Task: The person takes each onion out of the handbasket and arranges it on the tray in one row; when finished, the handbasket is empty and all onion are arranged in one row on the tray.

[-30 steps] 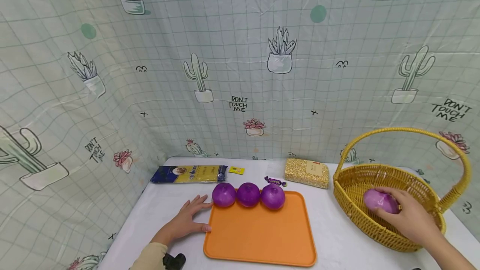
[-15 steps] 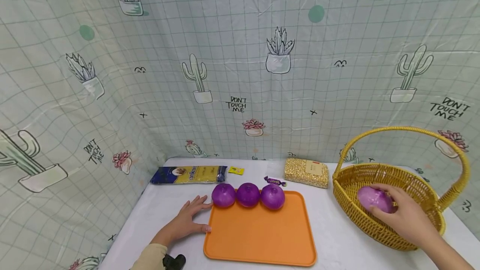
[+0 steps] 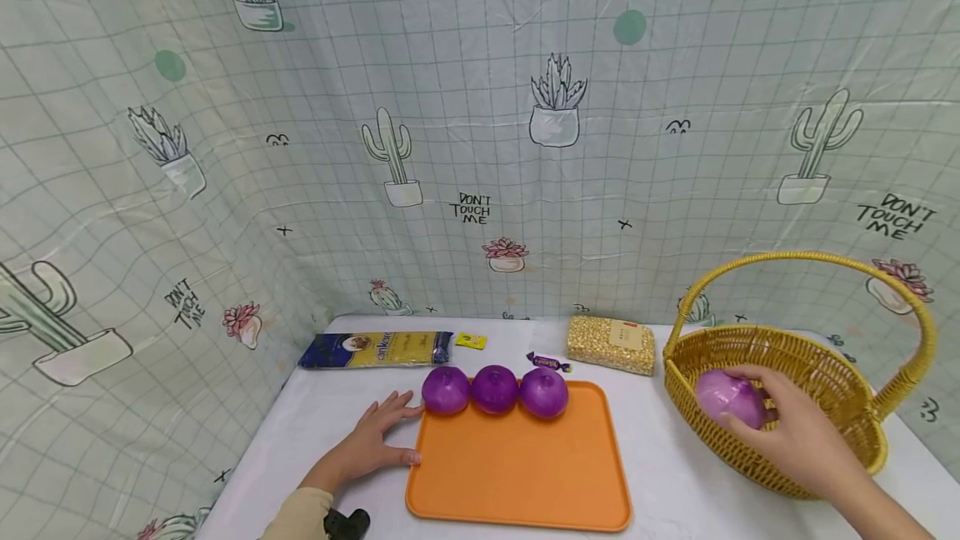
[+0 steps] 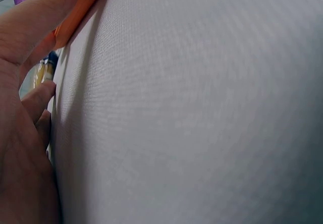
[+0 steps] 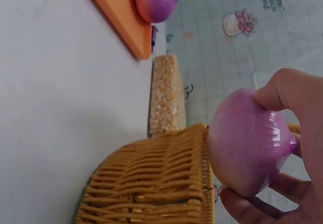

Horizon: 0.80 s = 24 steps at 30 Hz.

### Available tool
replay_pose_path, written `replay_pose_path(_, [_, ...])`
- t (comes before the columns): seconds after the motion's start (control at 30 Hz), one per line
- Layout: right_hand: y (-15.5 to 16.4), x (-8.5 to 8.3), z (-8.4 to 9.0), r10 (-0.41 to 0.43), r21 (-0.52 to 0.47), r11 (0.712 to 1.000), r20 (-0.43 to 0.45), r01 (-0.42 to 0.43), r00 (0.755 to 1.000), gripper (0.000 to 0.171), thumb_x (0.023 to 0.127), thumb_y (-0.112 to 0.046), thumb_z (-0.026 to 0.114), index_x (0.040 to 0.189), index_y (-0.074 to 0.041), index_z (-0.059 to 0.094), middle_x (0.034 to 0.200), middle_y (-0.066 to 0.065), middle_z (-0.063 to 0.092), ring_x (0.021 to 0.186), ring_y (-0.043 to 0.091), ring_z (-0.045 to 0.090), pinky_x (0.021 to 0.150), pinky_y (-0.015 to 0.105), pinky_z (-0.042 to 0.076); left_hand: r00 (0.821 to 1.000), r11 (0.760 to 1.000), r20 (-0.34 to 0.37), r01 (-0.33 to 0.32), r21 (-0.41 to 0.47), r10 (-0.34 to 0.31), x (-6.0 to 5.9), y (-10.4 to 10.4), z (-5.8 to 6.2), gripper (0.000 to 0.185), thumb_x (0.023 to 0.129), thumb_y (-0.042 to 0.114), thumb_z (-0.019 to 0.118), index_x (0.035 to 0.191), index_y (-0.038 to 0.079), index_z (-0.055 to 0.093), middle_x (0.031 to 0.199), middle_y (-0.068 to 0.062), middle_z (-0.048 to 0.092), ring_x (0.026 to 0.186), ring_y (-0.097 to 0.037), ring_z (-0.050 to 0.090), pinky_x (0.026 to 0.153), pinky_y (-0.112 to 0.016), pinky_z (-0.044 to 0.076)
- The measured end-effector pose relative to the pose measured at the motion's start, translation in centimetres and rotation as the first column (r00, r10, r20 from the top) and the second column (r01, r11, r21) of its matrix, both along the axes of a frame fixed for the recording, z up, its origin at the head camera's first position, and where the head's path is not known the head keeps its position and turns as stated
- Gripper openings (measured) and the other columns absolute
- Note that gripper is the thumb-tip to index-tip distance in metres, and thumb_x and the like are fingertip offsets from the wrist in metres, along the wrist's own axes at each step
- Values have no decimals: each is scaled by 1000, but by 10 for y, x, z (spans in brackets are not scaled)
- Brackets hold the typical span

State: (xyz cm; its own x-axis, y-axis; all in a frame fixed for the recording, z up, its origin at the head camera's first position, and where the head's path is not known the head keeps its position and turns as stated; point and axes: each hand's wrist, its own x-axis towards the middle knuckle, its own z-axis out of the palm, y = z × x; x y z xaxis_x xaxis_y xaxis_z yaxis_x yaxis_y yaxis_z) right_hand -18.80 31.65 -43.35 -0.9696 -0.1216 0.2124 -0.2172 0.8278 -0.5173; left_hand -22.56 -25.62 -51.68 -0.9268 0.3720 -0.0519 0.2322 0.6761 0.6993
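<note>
My right hand grips a purple onion between thumb and fingers, over the left part of a yellow wicker basket. In the right wrist view the onion shows close up, just above the basket's rim. My left hand rests at the left edge of an orange tray, fingers spread and fingertips right at its rim. Along the tray's far edge, three purple onions sit side by side. The left wrist view has part of my left hand at the tray's edge.
Behind the tray lie a blue and yellow pasta packet, a small yellow packet, a purple wrapped candy and a clear bag of corn kernels. The basket's tall handle arches above it. A patterned curtain stands behind the table.
My right hand has moved left with the onion, from the middle of the basket toward its left rim. The left hand stays at the tray's edge.
</note>
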Motion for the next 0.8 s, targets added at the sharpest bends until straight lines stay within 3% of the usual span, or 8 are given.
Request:
replay_pose_path(0.3, [-17, 4, 1, 27, -24, 999, -18, -27, 999, 69, 85, -38, 83, 135, -5, 50, 126, 25, 59, 97, 34, 66, 66, 27, 58, 1000, 1000, -18, 12, -2, -12, 2, -1, 2, 78, 80, 42, 86, 144, 8, 58, 162, -24, 32, 152, -48, 13, 119, -69, -2])
replay_pose_path(0.8, [-45, 11, -12, 85, -92, 992, -39, -88, 996, 63, 82, -31, 87, 132, -11, 55, 124, 18, 63, 101, 30, 68, 72, 29, 61, 1000, 1000, 0, 3, 5, -3, 0, 0, -2, 80, 80, 46, 85, 144, 8, 58, 162, -23, 32, 153, -47, 12, 120, -67, -4])
